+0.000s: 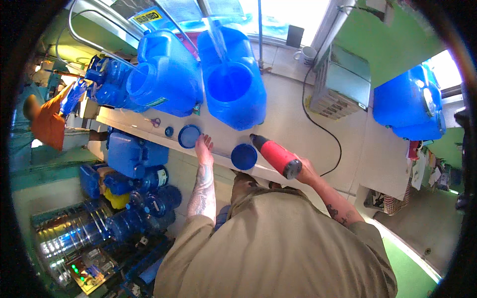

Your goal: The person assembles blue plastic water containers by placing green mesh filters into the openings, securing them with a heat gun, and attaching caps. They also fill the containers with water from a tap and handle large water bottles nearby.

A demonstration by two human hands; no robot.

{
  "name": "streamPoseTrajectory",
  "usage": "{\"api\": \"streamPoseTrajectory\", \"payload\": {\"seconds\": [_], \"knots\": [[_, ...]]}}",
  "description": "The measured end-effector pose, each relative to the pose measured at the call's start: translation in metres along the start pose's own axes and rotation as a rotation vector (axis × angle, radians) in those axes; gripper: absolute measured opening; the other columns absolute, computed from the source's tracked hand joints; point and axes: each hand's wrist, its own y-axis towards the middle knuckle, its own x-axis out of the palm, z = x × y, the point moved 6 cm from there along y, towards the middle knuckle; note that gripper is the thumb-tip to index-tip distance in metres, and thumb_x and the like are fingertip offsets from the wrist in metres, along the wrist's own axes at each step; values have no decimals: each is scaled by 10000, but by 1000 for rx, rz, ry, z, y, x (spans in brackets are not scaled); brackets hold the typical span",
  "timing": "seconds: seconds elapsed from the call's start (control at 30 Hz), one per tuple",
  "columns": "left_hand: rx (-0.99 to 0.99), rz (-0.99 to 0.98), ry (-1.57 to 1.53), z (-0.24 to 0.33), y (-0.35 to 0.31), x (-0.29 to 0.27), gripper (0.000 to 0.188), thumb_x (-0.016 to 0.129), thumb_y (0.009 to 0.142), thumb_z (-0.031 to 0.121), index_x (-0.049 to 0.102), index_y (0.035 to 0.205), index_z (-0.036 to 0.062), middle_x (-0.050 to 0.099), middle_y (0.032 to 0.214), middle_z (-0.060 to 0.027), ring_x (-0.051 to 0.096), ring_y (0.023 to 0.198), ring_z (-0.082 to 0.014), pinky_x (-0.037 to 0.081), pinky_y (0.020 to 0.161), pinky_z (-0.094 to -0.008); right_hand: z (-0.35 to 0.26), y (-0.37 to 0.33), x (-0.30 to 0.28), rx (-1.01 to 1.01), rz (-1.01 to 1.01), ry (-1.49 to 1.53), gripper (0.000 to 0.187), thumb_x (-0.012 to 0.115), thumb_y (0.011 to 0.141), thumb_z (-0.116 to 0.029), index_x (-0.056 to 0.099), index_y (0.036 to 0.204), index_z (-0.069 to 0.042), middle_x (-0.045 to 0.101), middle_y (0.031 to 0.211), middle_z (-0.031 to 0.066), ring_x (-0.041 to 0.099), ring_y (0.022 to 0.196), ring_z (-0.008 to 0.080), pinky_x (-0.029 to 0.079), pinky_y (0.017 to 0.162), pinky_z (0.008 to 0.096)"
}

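Note:
My right hand [307,171] is wrapped round a red and black heat gun [276,155], whose black nozzle points up and left over the counter. My left hand [204,147] is held at the counter's near edge with its fingers stretched out and nothing in it. Right beside its fingers is a round blue lid [189,136]; whether they touch I cannot tell. Another blue lid [244,157] sits below the nozzle. Beyond stand two big blue water jugs: an open-mouthed one [233,107] with a clear stream falling into it, and a second one [171,82] to its left.
A small blue cap [169,131] and scissors [156,121] lie at the left. A black cord [310,118] curves over the counter [365,164]. A metal box [343,82], a white mug [307,54] and more jugs [407,104] stand right. A person in orange [52,119] is far left.

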Motion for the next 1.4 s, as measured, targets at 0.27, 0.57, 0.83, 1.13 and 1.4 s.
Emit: {"api": "streamPoseTrajectory", "payload": {"seconds": [0.27,0.57,0.83,1.13,1.4], "knots": [[491,-123,421,60,126,25,380,647,916,182,588,1245,0,641,1157,-83,571,1068,-231,435,932,-359,-115,59,60,-72,55,-118,620,733,765,-185,544,1348,-88,645,1227,138,650,1111,339,539,944,431],[127,-20,-56,0,190,26,392,652,954,179,578,1315,46,631,1285,-98,580,1146,-256,479,928,-410,-176,164,102,192,251,124,450,695,823,-192,601,1245,-69,693,1103,198,663,1002,423,534,839,489],[75,-362,-2,-52,253,-5,386,562,1016,350,546,1339,139,595,1314,-71,572,1185,-256,495,989,-459,-179,176,115,213,244,123,380,697,822,-219,639,1157,-48,697,1074,222,648,1005,436,528,821,493],[310,-684,339,-16,226,18,393,547,1026,284,505,1368,95,574,1331,-82,557,1210,-242,436,1048,-398,-174,184,128,265,208,122,359,720,803,-274,651,1065,-38,704,1002,224,652,963,446,529,784,499],[-253,-259,-57,20,170,-38,446,553,1021,151,440,1451,113,525,1409,-78,601,1129,-249,490,943,-401,-197,191,108,264,113,49,462,701,803,-248,583,1210,-63,698,1037,232,647,968,448,525,785,516]]}}
